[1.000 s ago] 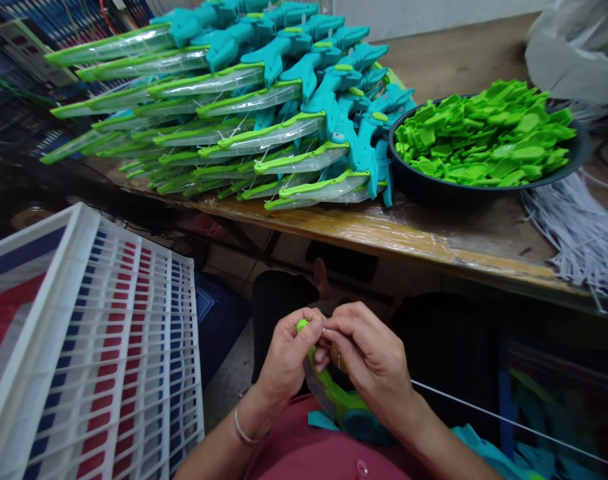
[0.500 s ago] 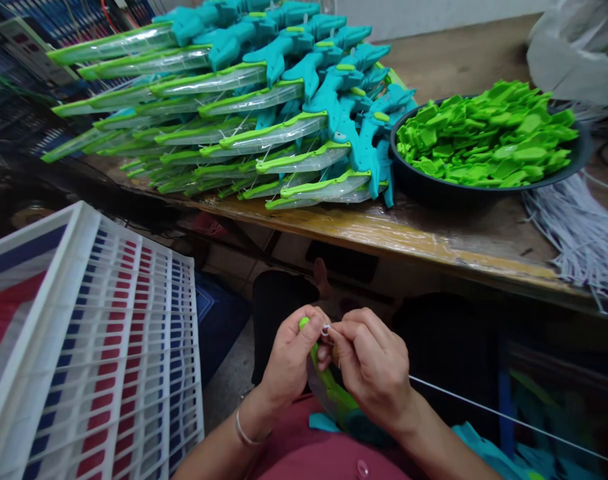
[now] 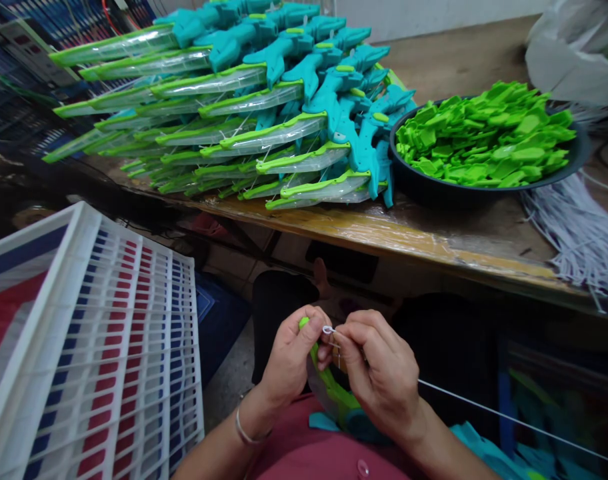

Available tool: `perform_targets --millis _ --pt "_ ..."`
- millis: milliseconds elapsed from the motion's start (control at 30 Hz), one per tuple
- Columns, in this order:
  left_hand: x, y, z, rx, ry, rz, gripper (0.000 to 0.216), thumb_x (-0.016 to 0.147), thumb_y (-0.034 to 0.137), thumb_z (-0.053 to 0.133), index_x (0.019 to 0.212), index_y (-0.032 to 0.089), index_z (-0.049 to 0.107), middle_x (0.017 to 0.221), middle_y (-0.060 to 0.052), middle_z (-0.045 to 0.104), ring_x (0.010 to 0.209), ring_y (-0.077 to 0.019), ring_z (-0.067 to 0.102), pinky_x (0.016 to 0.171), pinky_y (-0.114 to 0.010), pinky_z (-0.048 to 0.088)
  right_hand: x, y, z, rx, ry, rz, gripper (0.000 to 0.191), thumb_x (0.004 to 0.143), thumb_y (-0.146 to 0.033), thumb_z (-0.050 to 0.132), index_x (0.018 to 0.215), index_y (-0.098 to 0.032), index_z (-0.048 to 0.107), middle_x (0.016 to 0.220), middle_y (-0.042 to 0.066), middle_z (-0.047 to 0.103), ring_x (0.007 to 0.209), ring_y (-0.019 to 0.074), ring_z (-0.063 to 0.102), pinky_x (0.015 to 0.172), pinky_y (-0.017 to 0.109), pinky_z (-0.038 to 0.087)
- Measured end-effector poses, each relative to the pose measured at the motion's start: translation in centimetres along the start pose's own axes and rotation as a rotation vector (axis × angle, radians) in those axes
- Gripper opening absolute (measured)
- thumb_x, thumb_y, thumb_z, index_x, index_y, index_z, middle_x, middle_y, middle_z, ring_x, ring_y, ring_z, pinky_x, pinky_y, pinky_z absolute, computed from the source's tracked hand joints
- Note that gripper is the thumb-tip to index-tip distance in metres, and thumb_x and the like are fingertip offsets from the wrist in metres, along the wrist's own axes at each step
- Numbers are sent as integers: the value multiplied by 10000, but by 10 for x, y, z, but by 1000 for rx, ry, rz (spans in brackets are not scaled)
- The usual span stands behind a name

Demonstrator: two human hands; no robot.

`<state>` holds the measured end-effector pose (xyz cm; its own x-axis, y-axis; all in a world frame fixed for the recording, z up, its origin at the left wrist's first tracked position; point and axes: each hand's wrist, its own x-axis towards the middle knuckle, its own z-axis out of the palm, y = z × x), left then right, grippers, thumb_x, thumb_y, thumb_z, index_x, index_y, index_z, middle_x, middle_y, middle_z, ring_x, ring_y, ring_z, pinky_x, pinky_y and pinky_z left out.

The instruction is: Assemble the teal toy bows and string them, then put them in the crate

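Observation:
In front of my lap, my left hand is closed on the end of a long plastic piece with a bright green edge, a clear body and a teal lower part. A small white cord loop shows at my left fingertips. Just to its right, my right hand pinches the white cord; fingers partly hide the grip. From under that hand, a length of cord runs off to the lower right.
On the wooden bench lies a stack of teal-and-green pieces. Beside it stand a dark basin of green plastic parts and a bundle of white cords. A white slatted crate is at left. More teal parts lie at lower right.
My right hand has shifted slightly right and down, away from my left fingertips. More of the cord loop shows between the hands. My left hand has stayed in place.

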<state>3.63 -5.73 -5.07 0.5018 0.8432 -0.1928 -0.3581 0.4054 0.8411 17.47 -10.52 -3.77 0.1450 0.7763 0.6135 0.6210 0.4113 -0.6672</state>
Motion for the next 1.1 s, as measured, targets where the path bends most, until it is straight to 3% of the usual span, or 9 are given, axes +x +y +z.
perform_targets --millis 200,267,367,600,900,1100 --pt "-1 0 0 29 2 -7 308 997 369 610 777 155 585 714 19 496 533 -73 443 461 -178 376 -3 -3 -2 23 -10 36 110 981 -85 555 976 -179 612 884 45 622 789 148 617 683 254 527" --pt "-1 0 -1 75 36 5 297 990 354 629 777 148 602 724 15 504 598 -78 460 543 -178 411 -2 -3 -1 48 -51 55 74 980 -144 600 1048 -168 618 952 65 637 855 168 636 721 273 544" --pt "-1 0 -2 112 79 18 254 975 330 664 808 141 634 767 10 525 688 -80 476 651 -170 428 1 -3 1 132 -108 94 169 972 -196 650 1136 -158 634 990 68 643 868 166 645 728 274 551" --pt "-3 0 0 82 16 -29 282 983 392 631 817 166 595 698 25 513 517 -80 461 459 -191 377 12 -6 -4 310 -143 245 73 979 -151 632 972 -187 696 843 7 647 717 113 634 640 233 515" --pt "-1 -2 1 109 32 -26 311 998 395 613 792 167 563 621 42 480 494 -73 447 460 -182 374 19 -5 -18 193 -276 239 145 987 -156 583 858 -187 641 782 -1 638 684 113 631 592 227 485" --pt "0 -1 2 78 21 -14 330 977 401 640 767 163 547 674 31 471 521 -73 433 450 -182 374 22 -1 -37 31 -303 139 126 930 -98 557 845 -181 598 768 -11 598 617 88 562 542 222 422"
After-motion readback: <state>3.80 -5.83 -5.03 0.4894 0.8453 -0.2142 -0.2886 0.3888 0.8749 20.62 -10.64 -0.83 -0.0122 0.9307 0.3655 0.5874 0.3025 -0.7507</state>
